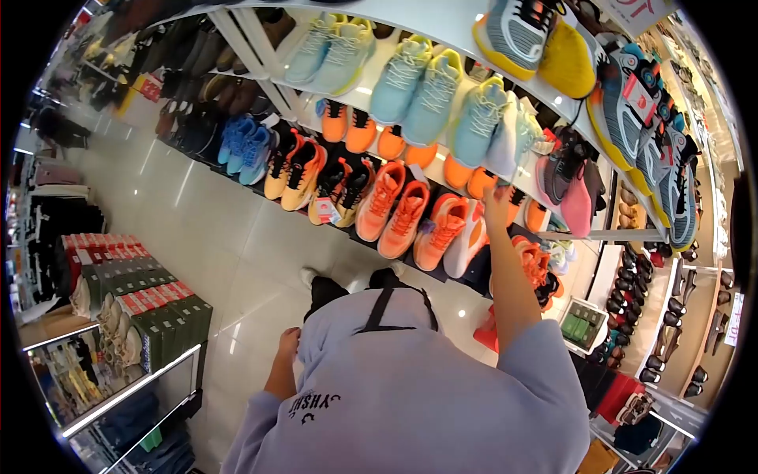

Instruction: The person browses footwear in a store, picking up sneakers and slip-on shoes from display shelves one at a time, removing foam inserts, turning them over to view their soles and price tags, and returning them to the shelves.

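My right hand (496, 201) reaches up to the lower edge of the white display shelf (355, 93). Its fingers close on the toe end of a pale sneaker (503, 150), which is turned so its whitish side shows. Right beside it stands a light blue sneaker (479, 118) with yellow trim. Below my right forearm is a row of orange sneakers (407, 217), with a white and orange sneaker (467, 241) nearest the arm. My left hand (290, 341) hangs low at my side, curled and apart from any goods; nothing shows in it.
Grey running shoes (639, 134) with yellow soles line the upper shelf at right. Stacked shoe boxes (158, 308) stand on a glass-edged display at left. A glossy tiled floor (197, 205) lies between them. Dark shoes (632, 284) hang on the far right wall.
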Available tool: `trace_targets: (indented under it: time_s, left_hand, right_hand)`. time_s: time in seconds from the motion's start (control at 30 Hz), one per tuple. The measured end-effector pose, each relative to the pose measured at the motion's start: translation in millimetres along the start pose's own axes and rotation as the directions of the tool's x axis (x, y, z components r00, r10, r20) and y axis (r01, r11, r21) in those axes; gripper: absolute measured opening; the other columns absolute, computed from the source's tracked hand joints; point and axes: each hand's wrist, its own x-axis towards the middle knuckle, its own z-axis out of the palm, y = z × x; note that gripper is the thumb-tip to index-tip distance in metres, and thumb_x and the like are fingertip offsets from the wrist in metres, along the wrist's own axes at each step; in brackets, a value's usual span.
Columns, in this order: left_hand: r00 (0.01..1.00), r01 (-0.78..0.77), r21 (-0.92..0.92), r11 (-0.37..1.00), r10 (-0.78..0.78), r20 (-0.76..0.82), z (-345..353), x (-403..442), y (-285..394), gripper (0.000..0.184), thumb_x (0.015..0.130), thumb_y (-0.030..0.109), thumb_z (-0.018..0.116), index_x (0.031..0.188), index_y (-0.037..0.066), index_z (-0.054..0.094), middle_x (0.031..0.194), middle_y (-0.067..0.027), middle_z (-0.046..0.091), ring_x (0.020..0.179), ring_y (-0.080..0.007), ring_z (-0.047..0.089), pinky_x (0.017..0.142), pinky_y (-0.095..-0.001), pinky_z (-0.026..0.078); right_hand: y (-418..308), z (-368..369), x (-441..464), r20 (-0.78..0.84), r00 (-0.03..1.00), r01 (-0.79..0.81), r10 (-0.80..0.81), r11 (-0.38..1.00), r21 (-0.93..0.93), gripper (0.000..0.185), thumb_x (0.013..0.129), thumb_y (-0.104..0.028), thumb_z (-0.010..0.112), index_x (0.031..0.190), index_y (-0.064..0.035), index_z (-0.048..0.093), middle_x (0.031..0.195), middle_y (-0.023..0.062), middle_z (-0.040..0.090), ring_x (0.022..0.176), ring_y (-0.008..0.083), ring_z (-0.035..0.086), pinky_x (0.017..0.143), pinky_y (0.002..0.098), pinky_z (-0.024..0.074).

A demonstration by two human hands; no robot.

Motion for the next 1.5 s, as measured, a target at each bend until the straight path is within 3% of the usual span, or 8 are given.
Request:
trace_targets:
  time_s: [0.27,0.5,0.6,0.63,0.7,1.13,1.33,1.5]
  left_hand:
    - [0.998,-0.059,0.082,0.995,0.059,0.003,-38.8,33.4,67.2,0.034,0.083,0.027,0.056,0.114,0.013,0.055,0.105,-0.0034,0.057,0.094,-0.0215,0.054,0.074,-0.0424,0.046]
    - [0.99,-0.13,-0.144,0.981,0.121,-0.066,-132.1,56.3,53.5,0.037,0.085,0.03,0.056,0.118,0.012,0.053,0.108,-0.0043,0.059,0.099,-0.0202,0.055,0.077,-0.0406,0.045]
    - [0.992,-0.069,-0.246,0.967,0.04,-0.119,-173.8,60.7,21.7,0.036,0.087,0.029,0.054,0.118,0.012,0.052,0.106,-0.0049,0.06,0.098,-0.0206,0.056,0.077,-0.0397,0.045]
    - [0.989,0.003,-0.271,0.962,-0.043,-0.139,-186.9,56.4,15.6,0.036,0.087,0.029,0.053,0.119,0.012,0.051,0.107,-0.0055,0.06,0.098,-0.0214,0.056,0.078,-0.0403,0.045]
    - [0.985,0.099,-0.248,0.964,-0.131,-0.115,-214.9,59.0,-11.7,0.038,0.088,0.03,0.052,0.121,0.012,0.049,0.107,-0.0058,0.059,0.099,-0.0226,0.055,0.079,-0.0417,0.045]
    - [0.943,0.299,-0.175,0.938,-0.319,-0.1,-250.8,38.3,5.3,0.04,0.09,0.03,0.05,0.126,0.013,0.046,0.113,-0.006,0.057,0.1,-0.0215,0.056,0.078,-0.0432,0.047]
    - [0.925,0.301,-0.23,0.926,-0.342,-0.166,-253.2,22.5,51.3,0.041,0.09,0.034,0.052,0.126,0.013,0.047,0.113,-0.0053,0.059,0.101,-0.0205,0.057,0.077,-0.041,0.047]
    - [0.911,0.312,-0.371,0.875,-0.387,-0.145,-242.7,16.1,84.2,0.04,0.089,0.029,0.053,0.124,0.011,0.049,0.103,-0.0059,0.062,0.094,-0.0172,0.059,0.072,-0.0338,0.047]
  right_hand:
    - [170.4,-31.5,-223.6,0.209,0.367,-0.642,0.906,0.41,-0.648,0.037,0.086,-0.034,0.055,0.115,-0.01,0.056,0.105,0.0135,0.057,0.097,0.031,0.058,0.074,0.0533,0.0505]
    - [216.5,64.5,-303.1,0.235,-0.037,-0.301,0.971,0.213,-0.929,0.042,0.088,-0.032,0.051,0.126,-0.0139,0.051,0.127,0.0061,0.052,0.112,0.0301,0.05,0.082,0.0534,0.0477]
    - [141.1,151.9,-260.6,0.391,0.402,-0.123,0.828,0.472,-0.873,0.024,0.084,-0.024,0.055,0.1,-0.0093,0.064,0.089,0.0085,0.064,0.076,0.0231,0.062,0.063,0.0437,0.0515]
    - [201.7,162.6,-225.1,0.825,0.322,0.493,0.465,0.661,-0.565,0.022,0.084,-0.025,0.054,0.097,-0.0086,0.06,0.076,0.0053,0.058,0.063,0.0193,0.056,0.049,0.0369,0.0482]
    - [64.4,242.4,-254.5,0.459,0.607,-0.393,0.648,0.748,-0.535,0.02,0.085,-0.027,0.053,0.098,-0.0123,0.056,0.082,0.0009,0.057,0.072,0.0145,0.057,0.062,0.0341,0.0482]
    - [61.2,447.2,-224.1,0.526,0.262,-0.158,0.809,0.574,-0.804,0.037,0.079,-0.027,0.063,0.111,-0.0097,0.057,0.094,0.0089,0.062,0.084,0.0241,0.061,0.069,0.0383,0.0509]
    - [83.0,544.6,-117.3,0.508,0.853,0.232,0.117,0.788,-0.571,0.048,0.076,-0.012,0.058,0.121,0.0006,0.048,0.102,0.0206,0.06,0.1,0.0361,0.058,0.086,0.0384,0.0472]
    - [64.9,592.6,-63.1,0.534,0.844,0.365,0.046,0.681,-0.636,0.055,0.078,-0.01,0.056,0.13,-0.0009,0.041,0.118,0.0245,0.051,0.112,0.0395,0.051,0.093,0.0419,0.0429]
